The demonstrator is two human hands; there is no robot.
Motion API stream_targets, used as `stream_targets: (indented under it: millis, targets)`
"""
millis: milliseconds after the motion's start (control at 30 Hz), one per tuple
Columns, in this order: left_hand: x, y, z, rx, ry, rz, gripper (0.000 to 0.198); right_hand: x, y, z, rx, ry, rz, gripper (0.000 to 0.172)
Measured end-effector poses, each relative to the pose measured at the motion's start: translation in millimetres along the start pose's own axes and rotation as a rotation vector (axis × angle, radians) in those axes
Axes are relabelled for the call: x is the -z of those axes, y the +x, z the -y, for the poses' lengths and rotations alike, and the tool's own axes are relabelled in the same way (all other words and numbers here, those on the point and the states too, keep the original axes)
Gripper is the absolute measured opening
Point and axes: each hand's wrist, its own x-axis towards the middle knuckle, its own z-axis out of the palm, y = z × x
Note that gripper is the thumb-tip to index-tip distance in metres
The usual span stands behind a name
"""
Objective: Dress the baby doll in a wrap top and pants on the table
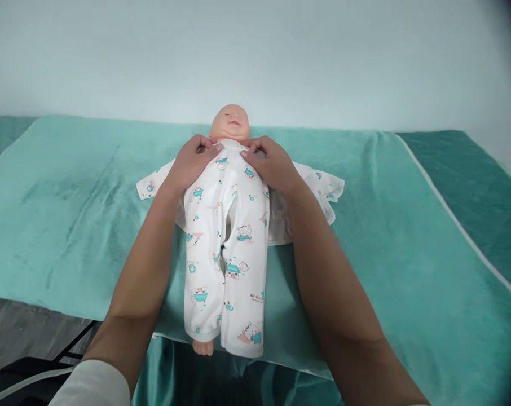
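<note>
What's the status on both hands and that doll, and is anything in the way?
Left hand and right hand high on printed clothes. Doll face up, one foot showing. Forearms covering parts of the clothes.

We wear a plain white sleeve (92, 386) on the left arm, short, with a smooth hem curving round above the elbow. Our left forearm (143, 265) and right forearm (331, 265) are bare and taper towards the wrists; our left hand (196, 162) and right hand (276, 163) are bare too.

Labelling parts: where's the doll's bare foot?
In the head view, low and left of centre, the foot pokes from a trouser leg by the green cloth's edge.
</note>
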Motion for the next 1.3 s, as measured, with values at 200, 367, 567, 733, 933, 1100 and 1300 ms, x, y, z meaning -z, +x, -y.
stream_targets:
  millis: [200,367,567,733,933,1100,1300]
  targets:
    - [-3.7,6.2,15.9,-0.076,-0.019,-0.079,0.025,-8.1,16.3,-12.6,0.036,-0.049,-0.073,0.022]
    - [-12.4,-5.2,29.2,-0.125,-0.011,-0.291,0.019,-16.3,1.7,-11.7,0.063,-0.085,-0.228,0.009]
    - [2.3,-85.1,41.8,-0.196,0.331,-0.416,0.01,-7.2,-68.7,-11.0,0.157,-0.322,-0.357,0.02]
    - [8.6,-172.2,35.8,-0.275,0.629,-0.138,0.024,-6.0,-154.6,1.3,0.094,-0.491,-0.264,0.024]
    - [9.0,-217.2,24.5,-0.287,0.726,0.074,0.037,-8.4,-217.5,30.5,0.227,-0.676,-0.012,0.028]
    - [7.7,-203.7,25.3,-0.346,0.696,0.105,0.041,-12.1,-207.8,32.3,0.251,-0.868,0.122,0.029]
    - [0.6,-182.7,26.5,-0.461,0.589,0.169,0.063,-23.2,-190.3,32.8,0.197,-0.876,0.064,0.028]
